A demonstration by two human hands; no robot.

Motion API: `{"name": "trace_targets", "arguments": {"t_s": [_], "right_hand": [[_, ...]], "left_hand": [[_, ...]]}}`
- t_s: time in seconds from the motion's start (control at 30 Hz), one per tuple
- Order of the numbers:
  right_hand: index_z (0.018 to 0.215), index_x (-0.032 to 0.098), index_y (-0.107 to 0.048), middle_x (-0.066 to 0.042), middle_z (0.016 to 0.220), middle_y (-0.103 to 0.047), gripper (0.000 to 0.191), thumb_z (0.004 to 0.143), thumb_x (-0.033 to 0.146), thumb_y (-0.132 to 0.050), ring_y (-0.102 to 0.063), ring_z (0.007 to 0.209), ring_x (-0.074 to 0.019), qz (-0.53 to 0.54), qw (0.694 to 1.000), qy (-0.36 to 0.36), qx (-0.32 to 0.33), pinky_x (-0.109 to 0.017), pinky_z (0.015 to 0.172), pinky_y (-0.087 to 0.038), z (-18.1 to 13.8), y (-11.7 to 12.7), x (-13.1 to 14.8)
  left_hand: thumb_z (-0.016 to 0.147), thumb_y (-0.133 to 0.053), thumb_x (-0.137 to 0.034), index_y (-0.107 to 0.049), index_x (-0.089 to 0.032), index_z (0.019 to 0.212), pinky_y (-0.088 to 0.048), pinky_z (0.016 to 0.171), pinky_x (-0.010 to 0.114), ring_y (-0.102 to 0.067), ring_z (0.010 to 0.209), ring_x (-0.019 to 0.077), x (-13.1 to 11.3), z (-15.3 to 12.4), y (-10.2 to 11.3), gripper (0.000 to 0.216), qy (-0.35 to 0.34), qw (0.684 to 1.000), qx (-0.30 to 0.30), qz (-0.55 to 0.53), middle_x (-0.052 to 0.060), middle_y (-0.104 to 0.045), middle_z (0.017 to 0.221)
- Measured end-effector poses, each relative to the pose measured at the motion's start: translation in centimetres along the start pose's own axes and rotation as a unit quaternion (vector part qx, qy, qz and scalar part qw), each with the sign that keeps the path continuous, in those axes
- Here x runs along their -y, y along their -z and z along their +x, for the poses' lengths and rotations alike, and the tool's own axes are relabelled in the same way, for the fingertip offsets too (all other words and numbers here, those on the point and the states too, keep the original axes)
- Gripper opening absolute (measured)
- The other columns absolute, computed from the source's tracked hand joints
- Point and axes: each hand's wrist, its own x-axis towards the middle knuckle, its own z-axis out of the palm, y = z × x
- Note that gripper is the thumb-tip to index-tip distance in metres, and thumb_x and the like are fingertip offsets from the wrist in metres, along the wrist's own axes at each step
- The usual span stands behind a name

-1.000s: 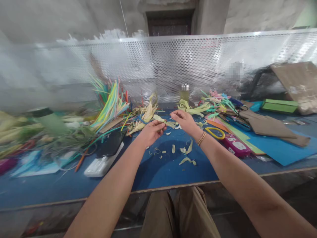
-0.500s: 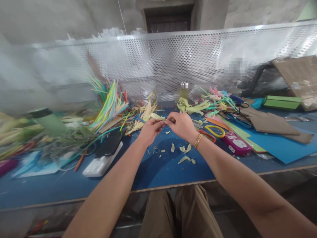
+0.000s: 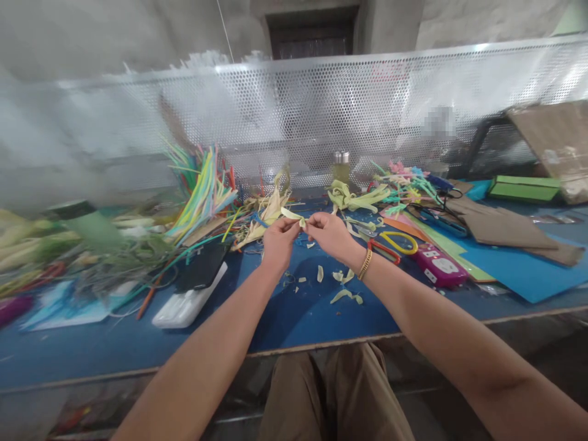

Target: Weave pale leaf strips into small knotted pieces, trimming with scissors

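Observation:
A pale green strip of corn husk (image 3: pixel 292 214) is pinched between both hands above the table. My left hand (image 3: pixel 278 242) grips it from the left with thumb and fingers together. My right hand (image 3: pixel 334 235), a gold bracelet at its wrist, pinches the same strip from the right. The two sets of fingertips nearly meet, and the strip looks bent there. Small husk scraps (image 3: pixel 320 274) lie on the blue tabletop below. Behind the hands are a dry husk bundle (image 3: pixel 275 205) and a greener husk bundle (image 3: pixel 356 197).
Yellow-handled scissors (image 3: pixel 399 243) and a magenta device (image 3: pixel 441 267) lie right, near blue sheets (image 3: pixel 519 269) and brown cardboard (image 3: pixel 503 226). Left are a black phone (image 3: pixel 202 269) on a white case (image 3: pixel 174 315) and colourful pipe cleaners (image 3: pixel 206 190). A perforated metal panel (image 3: pixel 312 110) stands behind.
My right hand has lowered slightly and shifted left. The husk strip now shows a bend between the fingertips. Things on the table stay where they were.

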Motion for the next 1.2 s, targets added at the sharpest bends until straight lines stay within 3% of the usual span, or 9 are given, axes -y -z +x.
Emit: {"name": "trace_targets", "arguments": {"t_s": [0.57,0.73,0.83,0.93,0.97,1.07,1.2], "right_hand": [[0.065,0.019,-0.054,0.003,0.06,-0.057,0.015,0.079,0.025,-0.057,-0.05,0.056,-0.0103,0.019,0.998,0.052,0.032,-0.024,0.057,-0.037,-0.2,-0.3,-0.2],[0.068,0.018,-0.058,0.0,0.064,-0.062,0.025,0.086,0.036,-0.055,-0.053,0.059,-0.0112,-0.008,0.998,0.047,0.052,-0.025,0.059,-0.039,0.3,1.0,0.1],[0.071,0.018,-0.063,-0.002,0.067,-0.064,0.034,0.089,0.044,-0.052,-0.053,0.06,-0.0124,-0.089,0.994,0.049,-0.033,-0.026,0.06,-0.039,1.1,2.8,-0.2],[0.081,0.018,-0.068,-0.004,0.078,-0.068,0.014,0.082,0.029,-0.06,-0.058,0.071,-0.0147,-0.157,0.979,0.107,-0.079,-0.028,0.069,-0.043,1.7,4.1,-0.7],[0.086,0.017,-0.069,-0.004,0.085,-0.069,0.011,0.079,0.022,-0.062,-0.06,0.077,-0.0157,-0.164,0.976,0.126,-0.068,-0.028,0.073,-0.045,1.8,4.2,-0.8],[0.102,0.017,-0.07,-0.007,0.102,-0.071,0.034,0.072,0.008,-0.057,-0.063,0.091,-0.017,-0.142,0.979,0.143,-0.019,-0.03,0.084,-0.047,1.7,3.9,-1.0],[0.103,0.016,-0.07,-0.008,0.105,-0.071,0.031,0.079,0.01,-0.051,-0.064,0.093,-0.0163,-0.062,0.993,0.101,0.016,-0.031,0.087,-0.047,1.5,3.0,-0.8]], "left_hand": [[0.054,-0.082,-0.025,-0.071,-0.015,0.075,-0.044,0.061,0.024,-0.056,0.061,0.0101,-0.5,-0.4,-0.5,0.026,0.039,0.995,-0.063,-0.065,0.001,-0.066,0.069],[0.054,-0.084,-0.023,-0.068,-0.018,0.079,-0.042,0.056,0.022,-0.055,0.058,0.0086,-1.0,-0.3,-0.3,0.03,0.098,0.99,-0.013,-0.102,-0.001,-0.065,0.069],[0.056,-0.084,-0.023,-0.067,-0.019,0.083,-0.04,0.053,0.02,-0.059,0.065,0.0107,-1.4,-0.4,-0.1,0.032,0.153,0.978,0.03,-0.136,0.001,-0.068,0.076],[0.059,-0.083,-0.022,-0.068,-0.017,0.081,-0.04,0.054,0.018,-0.061,0.07,0.01,-1.7,-0.5,-0.2,0.027,0.183,0.97,0.043,-0.152,0.001,-0.067,0.078],[0.059,-0.083,-0.021,-0.068,-0.017,0.08,-0.04,0.055,0.018,-0.06,0.07,0.0095,-1.7,-0.6,-0.2,0.026,0.186,0.969,0.043,-0.155,0.001,-0.066,0.077],[0.058,-0.083,-0.018,-0.069,-0.017,0.078,-0.04,0.055,0.018,-0.058,0.068,0.0084,-1.7,-0.6,-0.3,0.025,0.182,0.969,0.046,-0.161,-0.001,-0.065,0.075],[0.058,-0.083,-0.017,-0.071,-0.017,0.078,-0.039,0.055,0.019,-0.055,0.063,0.008,-1.7,-0.7,-0.4,0.023,0.178,0.97,0.067,-0.151,-0.001,-0.063,0.07]]}}
